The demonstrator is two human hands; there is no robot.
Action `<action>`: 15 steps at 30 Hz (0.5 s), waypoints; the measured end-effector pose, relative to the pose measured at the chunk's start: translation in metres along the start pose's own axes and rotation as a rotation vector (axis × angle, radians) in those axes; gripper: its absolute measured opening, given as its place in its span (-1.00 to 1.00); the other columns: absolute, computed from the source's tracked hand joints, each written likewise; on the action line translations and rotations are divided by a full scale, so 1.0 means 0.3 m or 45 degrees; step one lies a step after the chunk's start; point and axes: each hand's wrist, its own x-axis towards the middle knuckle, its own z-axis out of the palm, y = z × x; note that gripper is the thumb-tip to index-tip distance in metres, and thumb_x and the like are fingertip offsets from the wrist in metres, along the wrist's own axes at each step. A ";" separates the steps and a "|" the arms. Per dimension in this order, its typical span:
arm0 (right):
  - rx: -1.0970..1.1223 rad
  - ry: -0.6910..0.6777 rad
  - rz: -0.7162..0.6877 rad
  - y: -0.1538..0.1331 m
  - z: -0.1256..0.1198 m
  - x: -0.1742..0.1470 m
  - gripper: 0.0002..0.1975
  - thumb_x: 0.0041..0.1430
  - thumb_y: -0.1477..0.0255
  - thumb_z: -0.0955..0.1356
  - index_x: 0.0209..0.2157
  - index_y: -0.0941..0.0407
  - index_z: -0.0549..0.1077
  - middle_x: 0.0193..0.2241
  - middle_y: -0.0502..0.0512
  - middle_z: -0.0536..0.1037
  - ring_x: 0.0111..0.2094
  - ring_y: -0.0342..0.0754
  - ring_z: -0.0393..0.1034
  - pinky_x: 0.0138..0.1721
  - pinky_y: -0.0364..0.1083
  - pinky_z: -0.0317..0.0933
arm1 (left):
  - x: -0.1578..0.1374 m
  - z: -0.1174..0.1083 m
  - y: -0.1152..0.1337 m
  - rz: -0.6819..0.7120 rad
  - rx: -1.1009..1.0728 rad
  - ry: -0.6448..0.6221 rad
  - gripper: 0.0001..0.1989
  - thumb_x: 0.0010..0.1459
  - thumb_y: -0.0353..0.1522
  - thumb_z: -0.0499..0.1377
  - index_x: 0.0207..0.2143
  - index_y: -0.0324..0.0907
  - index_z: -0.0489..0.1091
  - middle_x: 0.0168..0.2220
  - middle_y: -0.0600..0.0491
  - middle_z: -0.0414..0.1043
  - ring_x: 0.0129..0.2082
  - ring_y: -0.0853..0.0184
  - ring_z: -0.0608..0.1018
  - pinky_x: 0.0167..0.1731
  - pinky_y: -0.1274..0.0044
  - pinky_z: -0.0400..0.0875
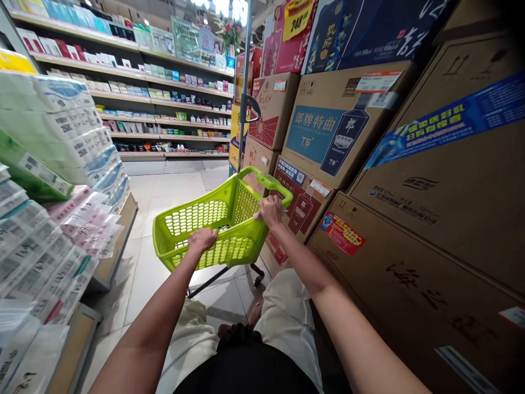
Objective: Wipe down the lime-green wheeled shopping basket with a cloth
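A lime-green shopping cart (241,241) stands just in front of me, turned sideways with its handle end toward the right. My left hand (202,239) is closed over the near top rim of its basket. At the handle end, my right hand (271,211) grips the cart's corner beside the handle, and a small pale pinkish bit of something shows under its fingers. Through the holed walls the basket looks to hold nothing large. One black caster (257,275) and a dark frame leg show beneath the basket.
Stacked cardboard cartons (315,131) rise close along my right side. To the left, wrapped paper packs (82,126) are piled on low wooden platforms (118,235). A grey pole (245,71) stands past the cart. Shelves of small boxes and bottles (164,93) line the back, beyond a tiled floor (143,186).
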 end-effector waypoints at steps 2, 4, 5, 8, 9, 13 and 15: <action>0.054 0.165 0.272 0.010 -0.002 0.011 -0.55 0.46 0.31 0.09 -0.09 0.18 0.55 0.01 0.35 0.47 0.04 0.17 0.21 0.05 0.12 0.11 | 0.006 0.007 0.019 0.001 -0.016 -0.010 -0.39 0.28 -0.13 -0.19 -0.22 -0.27 0.58 -0.09 -0.33 0.57 -0.12 -0.02 0.59 -0.17 0.27 0.41; 0.137 0.317 0.441 -0.023 0.027 -0.023 -0.53 0.44 0.26 0.09 -0.04 0.17 0.53 0.11 0.38 0.40 0.12 0.24 0.16 0.08 0.23 0.10 | 0.010 0.011 0.034 0.000 -0.025 -0.021 -0.40 0.29 -0.14 -0.19 -0.20 -0.28 0.58 -0.09 -0.34 0.56 -0.12 -0.01 0.59 -0.17 0.27 0.41; 0.170 0.357 0.458 -0.051 0.052 -0.054 -0.53 0.44 0.24 0.11 0.02 0.17 0.51 0.15 0.40 0.37 0.17 0.28 0.12 0.11 0.29 0.08 | 0.011 0.012 0.039 -0.001 -0.025 -0.024 -0.41 0.29 -0.15 -0.18 -0.20 -0.29 0.58 -0.09 -0.34 0.56 -0.13 -0.01 0.60 -0.17 0.26 0.41; 0.216 0.338 0.357 -0.146 0.141 -0.169 -0.50 0.40 0.25 0.16 0.21 0.22 0.36 0.25 0.46 0.26 0.29 0.29 0.00 0.21 0.33 0.00 | 0.006 0.012 0.045 -0.005 -0.014 -0.021 -0.41 0.30 -0.16 -0.19 -0.20 -0.29 0.57 -0.10 -0.33 0.56 -0.13 0.00 0.59 -0.17 0.26 0.41; 0.234 0.322 0.310 -0.171 0.170 -0.205 -0.50 0.40 0.30 0.16 0.24 0.25 0.32 0.26 0.48 0.24 0.30 0.27 -0.01 0.23 0.31 -0.01 | 0.002 0.011 0.044 -0.008 -0.007 -0.016 -0.40 0.31 -0.16 -0.20 -0.20 -0.28 0.57 -0.10 -0.33 0.57 -0.13 0.00 0.59 -0.16 0.26 0.41; 0.430 0.410 0.110 -0.187 0.245 -0.285 -0.54 0.36 0.49 0.12 0.22 0.25 0.30 0.22 0.45 0.26 0.25 0.12 0.13 0.23 0.17 0.12 | -0.011 0.002 0.032 -0.024 0.021 -0.014 -0.39 0.29 -0.16 -0.22 -0.22 -0.28 0.57 -0.10 -0.31 0.57 -0.15 0.02 0.60 -0.18 0.28 0.42; 0.553 0.541 0.137 -0.163 0.255 -0.289 -0.54 0.32 0.51 0.14 0.21 0.24 0.28 0.19 0.42 0.24 0.24 0.09 0.15 0.22 0.12 0.17 | -0.014 -0.002 0.025 -0.025 0.032 -0.025 -0.39 0.29 -0.16 -0.22 -0.22 -0.28 0.57 -0.10 -0.29 0.58 -0.15 0.03 0.60 -0.19 0.30 0.42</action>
